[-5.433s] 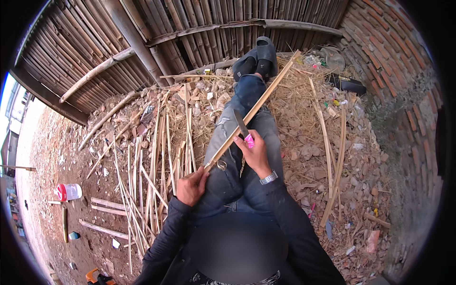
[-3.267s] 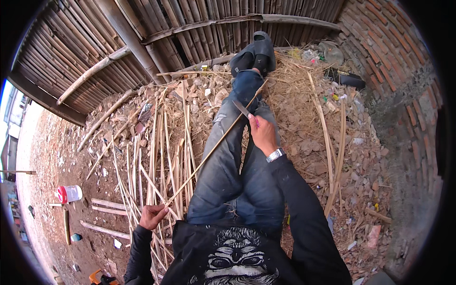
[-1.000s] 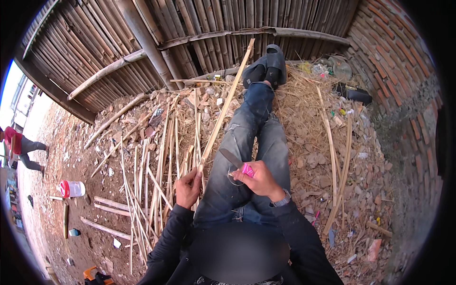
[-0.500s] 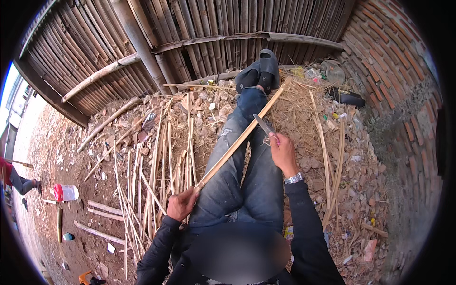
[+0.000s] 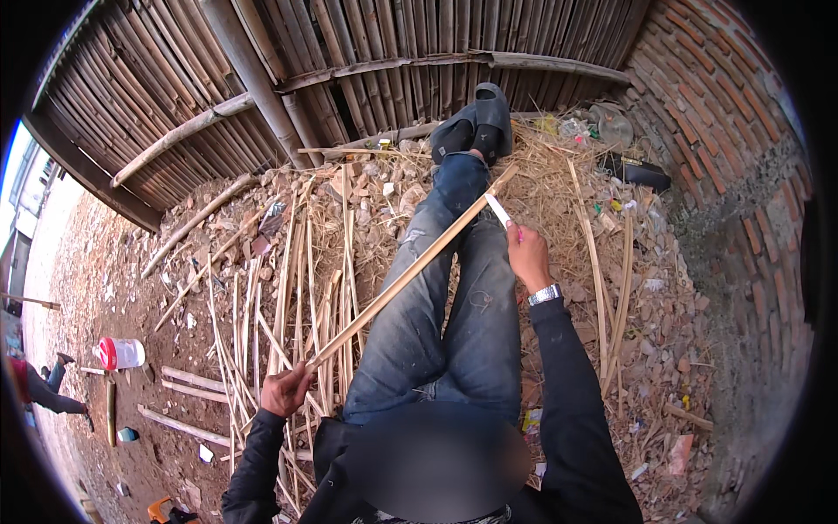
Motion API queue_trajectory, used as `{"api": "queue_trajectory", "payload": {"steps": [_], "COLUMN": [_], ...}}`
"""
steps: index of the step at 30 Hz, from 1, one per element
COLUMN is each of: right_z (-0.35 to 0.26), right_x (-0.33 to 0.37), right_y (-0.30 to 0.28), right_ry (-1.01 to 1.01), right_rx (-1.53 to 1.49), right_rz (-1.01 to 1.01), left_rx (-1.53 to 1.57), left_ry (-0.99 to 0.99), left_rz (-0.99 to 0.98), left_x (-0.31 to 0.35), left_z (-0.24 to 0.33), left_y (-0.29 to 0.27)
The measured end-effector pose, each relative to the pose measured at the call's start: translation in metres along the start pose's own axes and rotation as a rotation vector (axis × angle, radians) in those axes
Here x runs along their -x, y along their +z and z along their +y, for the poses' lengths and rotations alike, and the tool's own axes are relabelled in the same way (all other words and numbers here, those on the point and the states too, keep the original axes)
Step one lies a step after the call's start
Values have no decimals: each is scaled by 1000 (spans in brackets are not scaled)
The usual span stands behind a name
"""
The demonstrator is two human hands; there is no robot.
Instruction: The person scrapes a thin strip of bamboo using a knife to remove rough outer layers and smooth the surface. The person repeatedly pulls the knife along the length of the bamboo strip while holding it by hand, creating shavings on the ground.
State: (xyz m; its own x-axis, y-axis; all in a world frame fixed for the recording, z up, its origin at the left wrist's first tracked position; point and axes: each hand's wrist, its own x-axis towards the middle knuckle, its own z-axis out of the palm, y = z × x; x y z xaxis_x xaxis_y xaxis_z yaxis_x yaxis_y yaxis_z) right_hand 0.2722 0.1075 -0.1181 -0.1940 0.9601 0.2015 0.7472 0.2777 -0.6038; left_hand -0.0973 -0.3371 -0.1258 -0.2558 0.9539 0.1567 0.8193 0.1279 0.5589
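Note:
A long bamboo strip [image 5: 410, 271] slants across my outstretched legs, from lower left to upper right. Its near end sits in my left hand [image 5: 286, 389], whose fingers are closed around it. My right hand [image 5: 529, 257] grips a knife [image 5: 497, 210] by a pinkish handle. The pale blade meets the strip, or lies very close to it, near the far end. A loose curl of shaving [image 5: 479, 299] rests on my jeans.
Several split bamboo strips [image 5: 284, 306] lie on the ground to my left, with two more [image 5: 621, 297] on my right. Bamboo fencing [image 5: 419, 105] stands ahead, a brick wall [image 5: 751, 175] at right. A white bucket with red [image 5: 122, 354] and a person's legs [image 5: 57, 393] are far left.
My left hand has drawn back to the lower left, pulling the strip with it. My right hand and knife have shifted slightly up and right. The person at far left has moved.

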Motion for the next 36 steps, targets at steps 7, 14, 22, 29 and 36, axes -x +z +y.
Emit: {"api": "queue_trajectory", "payload": {"steps": [7,14,22,29,36], "right_z": [-2,-18,-51,-62,-41], "right_x": [17,54,108,128,114], "right_y": [7,14,14,12,-24], "right_ry": [13,-43,-87,-118,68], "right_rx": [-35,-34,-141,-115,-125], "right_rz": [-57,-214,-363,-398,-203], "left_rx": [-96,13,48,29,115], "left_ry": [42,45,66,296,96], "left_rz": [15,57,78,-7,95], "left_x": [-3,-11,-25,-91,-77], "left_z": [-5,-5,14,110,65], "left_y": [9,23,31,60,36]}}
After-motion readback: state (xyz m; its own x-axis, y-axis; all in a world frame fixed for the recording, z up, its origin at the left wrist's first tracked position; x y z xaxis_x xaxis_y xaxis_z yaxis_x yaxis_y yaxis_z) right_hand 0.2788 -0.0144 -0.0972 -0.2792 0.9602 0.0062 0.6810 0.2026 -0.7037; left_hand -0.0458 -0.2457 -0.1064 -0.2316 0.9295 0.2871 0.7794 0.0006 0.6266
